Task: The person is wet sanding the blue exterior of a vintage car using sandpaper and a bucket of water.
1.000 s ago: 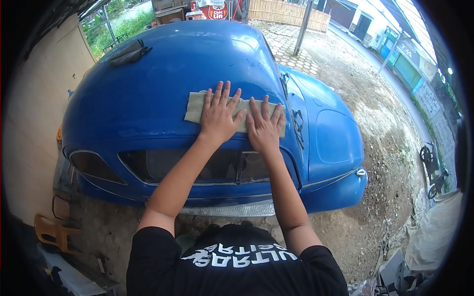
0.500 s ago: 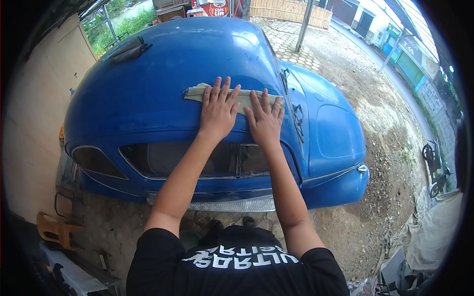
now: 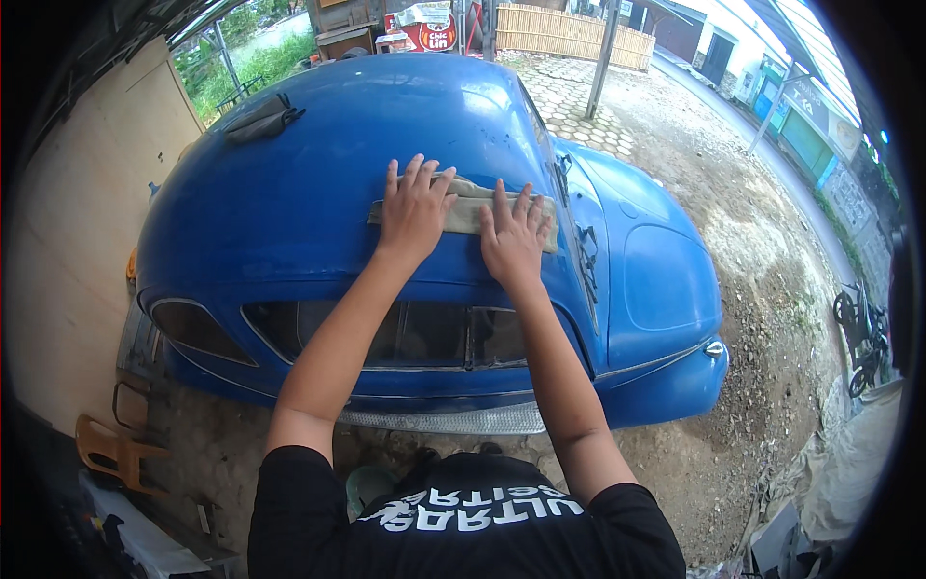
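Both my hands rest on an olive-grey cloth point(image 3: 465, 214) spread over the roof of a rounded blue car point(image 3: 318, 164). My left hand point(image 3: 413, 214) lies on the cloth's left part with fingers stretched out and spread. On its right part, close to the windshield edge, my right hand point(image 3: 515, 234) also lies flat, fingers apart. The cloth looks folded, with a raised crease between the hands. Neither hand is wrapped around anything. A second, dark grey cloth point(image 3: 262, 121) sits bunched on the far left of the roof.
An orange plastic chair point(image 3: 121, 452) stands at the lower left, near a wooden panel point(image 3: 82, 241). Wiper blades point(image 3: 586, 259) stick up at the windshield. A post point(image 3: 605, 63) rises beyond the car, and a motorcycle point(image 3: 861, 333) is parked at the far right.
My left hand has shifted slightly left, while my right hand stays near its place. The cloth now looks wider and more folded. The whole view has tilted, so the car appears lower.
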Tool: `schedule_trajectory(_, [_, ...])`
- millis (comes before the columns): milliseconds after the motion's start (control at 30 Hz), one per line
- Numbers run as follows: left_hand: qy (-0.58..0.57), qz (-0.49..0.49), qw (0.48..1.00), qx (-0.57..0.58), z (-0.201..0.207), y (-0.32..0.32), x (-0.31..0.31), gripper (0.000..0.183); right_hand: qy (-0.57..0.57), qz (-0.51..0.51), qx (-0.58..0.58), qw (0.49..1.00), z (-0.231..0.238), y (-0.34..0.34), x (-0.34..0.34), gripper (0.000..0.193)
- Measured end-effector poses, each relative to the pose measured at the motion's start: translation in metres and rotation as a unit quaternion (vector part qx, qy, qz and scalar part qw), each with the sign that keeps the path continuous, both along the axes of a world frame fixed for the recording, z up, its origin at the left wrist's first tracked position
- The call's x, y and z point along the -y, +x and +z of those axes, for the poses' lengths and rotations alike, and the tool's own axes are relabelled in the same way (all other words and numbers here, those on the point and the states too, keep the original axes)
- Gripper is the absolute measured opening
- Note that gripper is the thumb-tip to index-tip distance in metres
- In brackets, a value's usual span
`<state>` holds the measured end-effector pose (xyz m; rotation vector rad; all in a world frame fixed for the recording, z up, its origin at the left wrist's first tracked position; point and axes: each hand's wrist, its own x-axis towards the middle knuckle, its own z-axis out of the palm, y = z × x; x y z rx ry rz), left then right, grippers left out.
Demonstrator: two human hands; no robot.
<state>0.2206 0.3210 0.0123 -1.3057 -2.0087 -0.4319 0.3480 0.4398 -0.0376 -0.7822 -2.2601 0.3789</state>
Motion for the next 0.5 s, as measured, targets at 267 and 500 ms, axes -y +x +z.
schedule_trajectory(267, [-0.072,0.042,0.996,-0.019,0.018,0.005,-0.03,0.049,-0.002,-0.055,0.007,0.998,0.011,-0.025,-0.029,0.077])
schedule_trajectory(500, [-0.132,0.069,0.986,0.077,-0.006,-0.02,-0.042,0.065,-0.016,-0.051,0.029,0.998,0.013,-0.038,-0.029,0.07])
